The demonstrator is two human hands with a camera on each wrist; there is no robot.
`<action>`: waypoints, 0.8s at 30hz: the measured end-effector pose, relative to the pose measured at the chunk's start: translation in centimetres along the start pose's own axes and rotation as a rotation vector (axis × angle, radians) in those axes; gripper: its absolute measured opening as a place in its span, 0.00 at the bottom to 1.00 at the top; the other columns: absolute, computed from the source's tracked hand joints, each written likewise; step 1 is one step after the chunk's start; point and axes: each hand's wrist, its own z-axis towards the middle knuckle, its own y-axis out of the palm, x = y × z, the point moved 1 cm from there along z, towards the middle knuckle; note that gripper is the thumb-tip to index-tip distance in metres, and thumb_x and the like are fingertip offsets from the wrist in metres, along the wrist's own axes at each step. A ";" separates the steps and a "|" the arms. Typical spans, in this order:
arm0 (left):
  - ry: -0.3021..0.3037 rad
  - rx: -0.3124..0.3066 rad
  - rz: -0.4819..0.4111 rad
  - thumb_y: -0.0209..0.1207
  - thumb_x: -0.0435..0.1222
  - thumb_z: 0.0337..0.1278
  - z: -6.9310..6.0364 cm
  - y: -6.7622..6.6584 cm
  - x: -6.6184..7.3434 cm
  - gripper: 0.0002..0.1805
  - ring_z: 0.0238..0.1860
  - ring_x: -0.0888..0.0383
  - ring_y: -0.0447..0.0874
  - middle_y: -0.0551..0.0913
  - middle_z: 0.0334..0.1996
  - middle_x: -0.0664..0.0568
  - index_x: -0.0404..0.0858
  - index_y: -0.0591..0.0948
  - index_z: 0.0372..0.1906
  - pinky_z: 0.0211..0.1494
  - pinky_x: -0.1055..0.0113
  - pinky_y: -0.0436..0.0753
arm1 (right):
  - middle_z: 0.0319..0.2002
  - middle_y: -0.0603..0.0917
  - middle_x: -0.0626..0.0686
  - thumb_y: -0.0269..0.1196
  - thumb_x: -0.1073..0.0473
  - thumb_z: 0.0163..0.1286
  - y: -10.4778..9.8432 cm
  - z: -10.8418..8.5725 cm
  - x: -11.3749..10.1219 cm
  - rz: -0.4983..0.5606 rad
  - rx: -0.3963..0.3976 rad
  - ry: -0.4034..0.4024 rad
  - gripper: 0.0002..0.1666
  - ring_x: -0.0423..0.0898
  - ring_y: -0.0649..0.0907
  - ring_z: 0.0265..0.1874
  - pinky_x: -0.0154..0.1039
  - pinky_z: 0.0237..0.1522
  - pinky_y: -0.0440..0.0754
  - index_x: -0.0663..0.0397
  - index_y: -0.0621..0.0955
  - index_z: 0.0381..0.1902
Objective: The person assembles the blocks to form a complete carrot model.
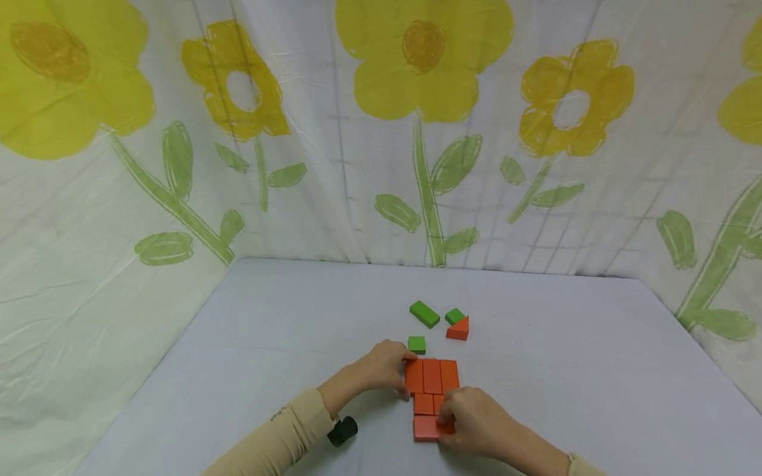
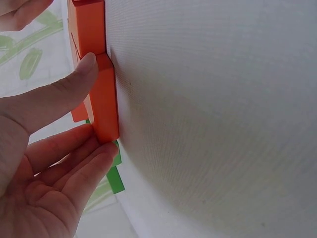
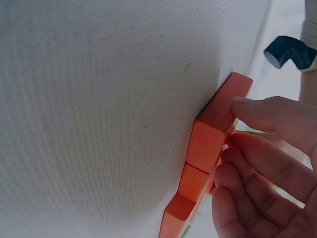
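Orange blocks lie flat together: a row of long blocks [image 1: 432,377], smaller blocks [image 1: 424,404] below them, and one crosswise block [image 1: 425,429] nearest me. My left hand [image 1: 383,365] spans the leftmost long block [image 2: 105,101], thumb near one end and fingertips at the other, pinching it lengthwise. My right hand [image 1: 479,423] holds the crosswise block near its right end. In the right wrist view its thumb presses the near face of that block [image 3: 225,101], with the curled fingers behind. The right hand hides part of the lower blocks.
Just beyond the orange blocks sits a small green block [image 1: 417,344]. Farther back are a long green block [image 1: 424,314], another green block [image 1: 455,316] and an orange triangular block [image 1: 459,329]. A dark cylindrical object [image 1: 343,431] shows beside the left sleeve. A flower-printed curtain [image 1: 321,198] borders the white table [image 1: 268,317].
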 end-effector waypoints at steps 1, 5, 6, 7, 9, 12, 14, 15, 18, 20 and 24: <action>0.002 0.001 0.002 0.78 0.36 0.37 0.0 0.0 0.0 0.31 0.38 0.63 0.74 0.83 0.40 0.51 0.32 0.83 0.52 0.45 0.71 0.76 | 0.23 0.80 0.39 0.75 0.62 0.51 0.0 0.0 0.0 -0.005 0.002 0.001 0.08 0.31 0.72 0.22 0.29 0.27 0.76 0.58 0.88 0.29; 0.003 0.004 0.008 0.78 0.36 0.36 0.0 -0.1 0.1 0.31 0.38 0.63 0.74 0.83 0.40 0.51 0.32 0.83 0.52 0.46 0.71 0.76 | 0.21 0.79 0.40 0.74 0.62 0.51 0.1 0.0 -0.2 -0.035 0.002 0.008 0.06 0.32 0.71 0.21 0.29 0.26 0.75 0.58 0.88 0.28; 0.003 0.003 0.006 0.78 0.36 0.36 0.0 -0.1 0.1 0.31 0.37 0.62 0.74 0.83 0.40 0.51 0.32 0.83 0.52 0.46 0.70 0.76 | 0.21 0.79 0.40 0.74 0.62 0.51 0.1 -0.1 -0.2 -0.044 0.002 0.011 0.06 0.32 0.70 0.20 0.29 0.26 0.74 0.58 0.88 0.27; 0.000 0.002 0.003 0.78 0.36 0.36 0.0 -0.1 0.1 0.31 0.38 0.62 0.74 0.83 0.40 0.50 0.32 0.83 0.52 0.46 0.70 0.76 | 0.21 0.78 0.40 0.74 0.62 0.52 0.1 -0.1 -0.3 -0.054 0.002 0.016 0.06 0.32 0.70 0.20 0.29 0.25 0.74 0.57 0.88 0.27; -0.001 0.002 0.007 0.78 0.36 0.36 0.0 0.0 0.1 0.31 0.38 0.62 0.74 0.83 0.40 0.50 0.32 0.83 0.52 0.46 0.70 0.76 | 0.20 0.77 0.40 0.74 0.62 0.52 0.2 -0.1 -0.4 -0.069 0.005 0.017 0.05 0.33 0.69 0.19 0.29 0.24 0.73 0.57 0.87 0.26; 0.000 0.002 0.009 0.78 0.36 0.36 -0.1 0.0 0.2 0.31 0.38 0.61 0.75 0.83 0.40 0.50 0.32 0.83 0.52 0.46 0.70 0.76 | 0.20 0.77 0.41 0.74 0.62 0.52 0.2 -0.2 -0.6 -0.080 0.010 0.017 0.05 0.33 0.68 0.19 0.29 0.23 0.71 0.57 0.87 0.25; -0.001 0.001 0.011 0.78 0.35 0.36 -0.1 -0.1 0.2 0.31 0.38 0.61 0.74 0.83 0.40 0.50 0.32 0.83 0.52 0.46 0.70 0.76 | 0.19 0.77 0.41 0.74 0.62 0.52 0.2 -0.1 -0.6 -0.080 0.014 0.013 0.05 0.33 0.68 0.18 0.29 0.23 0.71 0.57 0.87 0.25; -0.001 0.001 0.009 0.78 0.36 0.36 -0.1 -0.1 0.2 0.31 0.38 0.61 0.74 0.83 0.40 0.50 0.32 0.83 0.52 0.46 0.70 0.76 | 0.19 0.77 0.41 0.74 0.62 0.52 0.2 -0.1 -0.6 -0.079 0.016 0.011 0.05 0.33 0.68 0.18 0.29 0.23 0.71 0.57 0.87 0.24; -0.001 0.000 0.010 0.78 0.36 0.36 -0.1 -0.1 0.2 0.31 0.38 0.61 0.75 0.83 0.40 0.50 0.32 0.83 0.52 0.46 0.70 0.76 | 0.19 0.77 0.41 0.74 0.61 0.52 0.1 -0.1 -0.6 -0.074 0.014 0.003 0.05 0.33 0.69 0.19 0.28 0.23 0.72 0.57 0.87 0.25; 0.001 0.000 0.009 0.78 0.36 0.36 -0.1 0.0 0.1 0.31 0.38 0.61 0.75 0.83 0.40 0.50 0.32 0.83 0.52 0.46 0.70 0.76 | 0.20 0.78 0.40 0.74 0.60 0.53 -0.2 -0.1 -0.4 -0.061 0.001 0.002 0.06 0.32 0.69 0.19 0.29 0.24 0.73 0.57 0.88 0.26; 0.004 0.004 0.002 0.79 0.36 0.35 0.0 0.0 0.0 0.31 0.38 0.61 0.75 0.83 0.40 0.50 0.32 0.83 0.52 0.46 0.70 0.76 | 0.23 0.79 0.38 0.73 0.58 0.55 -1.8 0.2 0.2 -0.008 0.010 0.020 0.06 0.34 0.73 0.23 0.31 0.27 0.75 0.54 0.88 0.28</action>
